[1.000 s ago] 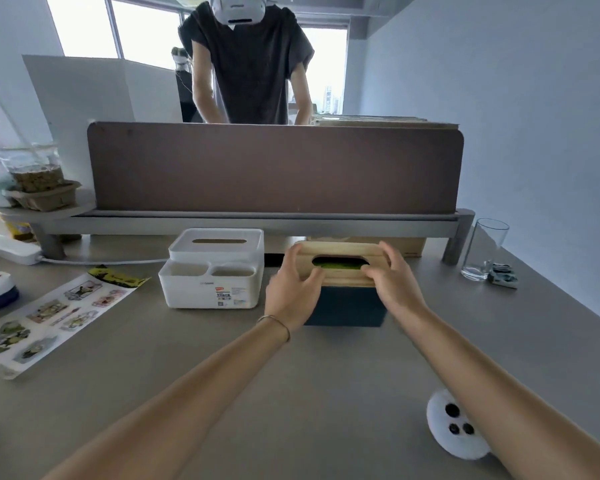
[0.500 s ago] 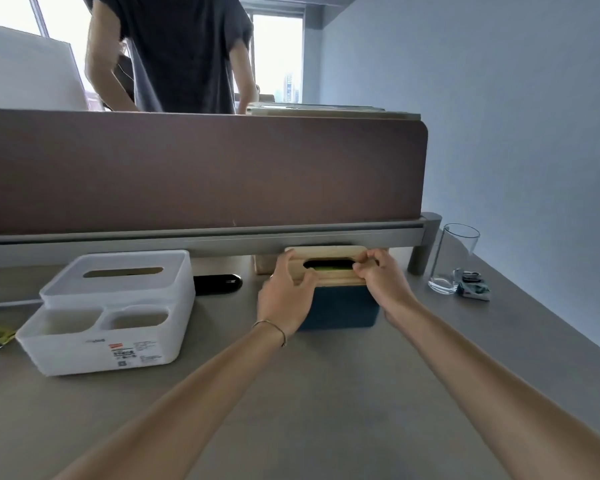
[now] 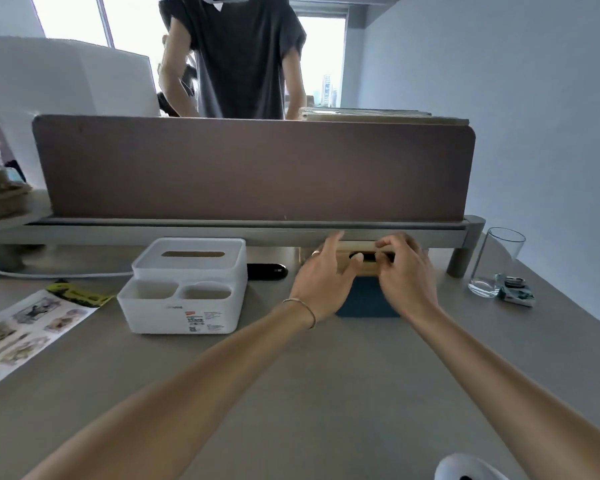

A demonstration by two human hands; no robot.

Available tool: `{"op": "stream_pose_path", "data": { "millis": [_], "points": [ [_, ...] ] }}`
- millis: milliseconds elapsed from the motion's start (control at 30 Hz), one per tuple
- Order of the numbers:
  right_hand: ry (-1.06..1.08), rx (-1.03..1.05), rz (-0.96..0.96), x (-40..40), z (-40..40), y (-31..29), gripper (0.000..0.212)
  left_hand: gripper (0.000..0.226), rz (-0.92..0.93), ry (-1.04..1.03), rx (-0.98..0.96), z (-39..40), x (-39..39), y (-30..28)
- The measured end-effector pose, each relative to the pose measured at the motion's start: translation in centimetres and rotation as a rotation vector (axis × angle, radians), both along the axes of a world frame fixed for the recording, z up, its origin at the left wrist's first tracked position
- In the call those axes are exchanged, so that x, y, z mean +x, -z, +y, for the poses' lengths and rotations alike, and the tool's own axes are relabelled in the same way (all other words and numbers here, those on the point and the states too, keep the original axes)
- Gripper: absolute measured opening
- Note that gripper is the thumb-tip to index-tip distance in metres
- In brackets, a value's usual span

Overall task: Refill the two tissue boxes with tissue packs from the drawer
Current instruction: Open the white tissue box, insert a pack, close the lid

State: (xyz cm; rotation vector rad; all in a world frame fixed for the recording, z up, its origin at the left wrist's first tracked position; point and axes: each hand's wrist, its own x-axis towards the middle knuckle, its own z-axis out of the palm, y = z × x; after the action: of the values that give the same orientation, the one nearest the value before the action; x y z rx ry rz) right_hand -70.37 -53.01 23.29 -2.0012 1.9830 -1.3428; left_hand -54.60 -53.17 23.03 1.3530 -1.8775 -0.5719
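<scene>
A blue tissue box [image 3: 364,299] with a wooden lid [image 3: 362,270] stands on the desk, its back tucked under the grey shelf riser [image 3: 222,230]. My left hand [image 3: 321,282] rests at the lid's left side with fingers spread and the thumb by the dark slot. My right hand [image 3: 404,275] covers the lid's right half, fingers curled at the slot. To the left stands a white tissue box [image 3: 187,289] with two front compartments and a closed slotted lid. No tissue pack or drawer is visible.
A brown partition [image 3: 253,168] rises behind the riser, and a person [image 3: 236,57] stands beyond it. A glass [image 3: 496,261] and a small packet [image 3: 516,292] sit at the right. A sticker sheet [image 3: 25,327] lies left; a black object [image 3: 267,271] lies between the boxes.
The blue box has slid back under the riser. My left hand has loosened from the lid and spread its fingers; my right hand has moved over the slot.
</scene>
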Motion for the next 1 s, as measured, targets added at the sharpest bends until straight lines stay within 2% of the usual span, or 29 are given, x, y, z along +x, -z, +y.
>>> {"op": "stream_pose_path", "data": {
  "millis": [133,267,333,433,533,667,800,1000],
  "points": [
    [-0.194,0.023,-0.022,5.4,2.3,-0.3,0.029,0.046,-0.081,-0.036,-0.164,2.9,6.3,-1.4],
    [-0.344,0.078,-0.028,11.3,3.6,0.1,0.037,0.040,-0.149,-0.175,-0.195,4.5,14.0,-1.0],
    [-0.387,0.070,0.022,14.3,4.0,0.5,0.037,0.031,-0.181,-0.251,-0.201,4.8,17.8,-0.6],
    [-0.434,0.019,0.128,18.2,4.3,1.2,0.034,0.016,-0.338,-0.342,-0.235,5.5,23.0,0.2],
    [-0.483,0.010,0.292,21.3,4.0,1.6,0.035,0.011,-0.458,-0.323,-0.244,6.0,26.8,1.3],
    [-0.466,-0.011,0.466,23.5,3.7,1.6,0.029,0.036,-0.625,-0.287,-0.244,5.7,28.8,2.5],
    [-0.422,-0.002,0.514,23.9,4.0,1.2,0.014,0.031,-0.687,-0.342,-0.329,5.5,28.7,3.1],
    [-0.439,0.006,0.501,22.0,6.3,1.1,0.007,0.029,-0.615,-0.290,-0.445,8.7,27.8,2.7]
  ]
}}
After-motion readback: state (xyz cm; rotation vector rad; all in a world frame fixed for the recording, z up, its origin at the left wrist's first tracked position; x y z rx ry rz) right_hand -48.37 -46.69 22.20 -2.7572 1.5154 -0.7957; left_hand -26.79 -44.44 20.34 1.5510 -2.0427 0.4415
